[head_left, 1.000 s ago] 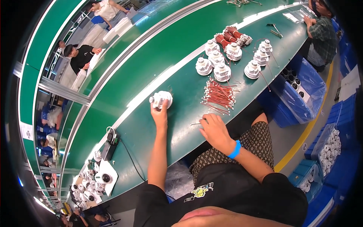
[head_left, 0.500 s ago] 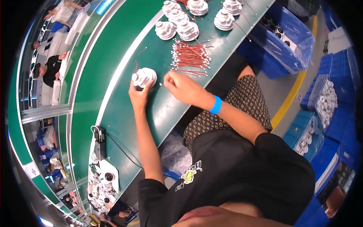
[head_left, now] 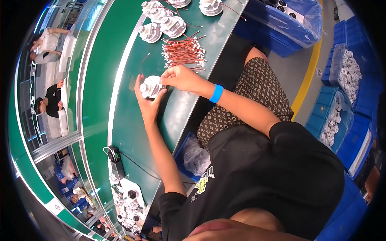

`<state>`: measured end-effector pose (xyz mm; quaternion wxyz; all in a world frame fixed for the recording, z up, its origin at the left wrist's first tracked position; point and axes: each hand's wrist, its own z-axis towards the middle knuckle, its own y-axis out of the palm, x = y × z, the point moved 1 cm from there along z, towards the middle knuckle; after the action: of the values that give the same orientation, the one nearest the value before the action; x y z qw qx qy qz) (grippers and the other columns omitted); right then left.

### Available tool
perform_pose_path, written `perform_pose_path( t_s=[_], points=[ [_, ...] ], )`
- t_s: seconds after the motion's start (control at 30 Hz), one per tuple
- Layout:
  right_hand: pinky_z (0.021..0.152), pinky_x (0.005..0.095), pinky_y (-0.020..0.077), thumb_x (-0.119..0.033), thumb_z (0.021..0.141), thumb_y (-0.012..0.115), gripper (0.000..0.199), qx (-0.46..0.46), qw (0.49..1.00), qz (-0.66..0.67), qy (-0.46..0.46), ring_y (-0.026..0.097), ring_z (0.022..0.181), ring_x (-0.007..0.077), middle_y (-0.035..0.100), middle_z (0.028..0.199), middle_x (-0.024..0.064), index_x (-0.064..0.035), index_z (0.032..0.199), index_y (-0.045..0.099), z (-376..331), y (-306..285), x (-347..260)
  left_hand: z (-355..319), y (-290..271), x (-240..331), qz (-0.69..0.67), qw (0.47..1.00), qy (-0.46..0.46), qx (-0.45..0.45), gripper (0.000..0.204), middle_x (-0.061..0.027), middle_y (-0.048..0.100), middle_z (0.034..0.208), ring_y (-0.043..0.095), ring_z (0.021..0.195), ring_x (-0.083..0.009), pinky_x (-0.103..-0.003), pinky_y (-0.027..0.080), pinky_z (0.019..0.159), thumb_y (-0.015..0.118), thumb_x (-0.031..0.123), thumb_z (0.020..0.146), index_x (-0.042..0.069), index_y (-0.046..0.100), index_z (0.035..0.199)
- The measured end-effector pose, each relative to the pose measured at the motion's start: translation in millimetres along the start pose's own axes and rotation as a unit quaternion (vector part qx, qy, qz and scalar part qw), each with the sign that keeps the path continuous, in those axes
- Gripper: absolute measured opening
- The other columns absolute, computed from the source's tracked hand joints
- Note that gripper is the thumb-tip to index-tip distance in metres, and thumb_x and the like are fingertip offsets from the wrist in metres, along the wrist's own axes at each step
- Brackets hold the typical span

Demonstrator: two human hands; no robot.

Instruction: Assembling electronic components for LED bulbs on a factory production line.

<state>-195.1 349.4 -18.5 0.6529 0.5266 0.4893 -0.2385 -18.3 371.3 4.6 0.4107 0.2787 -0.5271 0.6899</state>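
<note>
My left hand [head_left: 148, 105] holds a white round plastic housing [head_left: 152, 87] with a stepped, knob-like top, tilted above the green bench. Its fingers and thumb wrap the housing's sides. My right hand [head_left: 181, 78], with a blue band at the wrist, has its thumb and forefinger pinched at the housing's right edge. Whatever sits between those fingertips is hidden. A thin red wire [head_left: 145, 58] rises just beyond the housing. Close to my right hand lies a bundle of short red-brown wires [head_left: 183, 53] with small white connectors at their ends.
Several similar white housings [head_left: 173, 26] with wires stand at the bench's far end. A black power adapter [head_left: 114, 153] with a cable and more white parts [head_left: 130, 211] lie at the near left. Blue bins [head_left: 299, 30] with plastic liners stand right of the bench. Other people work beyond the partition.
My right hand has moved left from above the bench to the edge of the housing. My left hand still holds the housing, now turned slightly. The whole view has shifted a little.
</note>
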Motion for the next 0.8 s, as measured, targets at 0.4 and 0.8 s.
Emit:
perform_pose_path(
  t_s=[0.4, 0.8],
  points=[
    [0.075, 0.0226, 0.05, -0.004, 0.085, 0.068, 0.012, -0.002, 0.998, -0.044, -0.049, 0.062, 0.082, 0.0079, 0.067, 0.088, 0.0032, 0.0024, 0.094, 0.065, 3, -4, -5, 3, -2, 18, -0.074, 0.996, -0.046, -0.028, 0.092, -0.0169, 0.05, 0.136, 0.056, 0.114, -0.0218, -0.032, 0.049, 0.094, 0.078, -0.001, 0.074, 0.005, 0.025, 0.149],
    [0.056, 0.0189, 0.0397, -0.008, 0.088, 0.064, 0.017, 0.011, 0.986, -0.147, -0.077, 0.048, 0.066, 0.0006, 0.057, 0.076, -0.0052, 0.0004, 0.102, 0.068, -14, -1, -24, -3, 0, 3, -0.045, 0.997, -0.063, 0.0, 0.093, -0.0149, 0.054, 0.126, 0.059, 0.109, -0.0204, -0.032, 0.048, 0.093, 0.085, 0.012, 0.071, 0.002, 0.031, 0.146]
  ],
)
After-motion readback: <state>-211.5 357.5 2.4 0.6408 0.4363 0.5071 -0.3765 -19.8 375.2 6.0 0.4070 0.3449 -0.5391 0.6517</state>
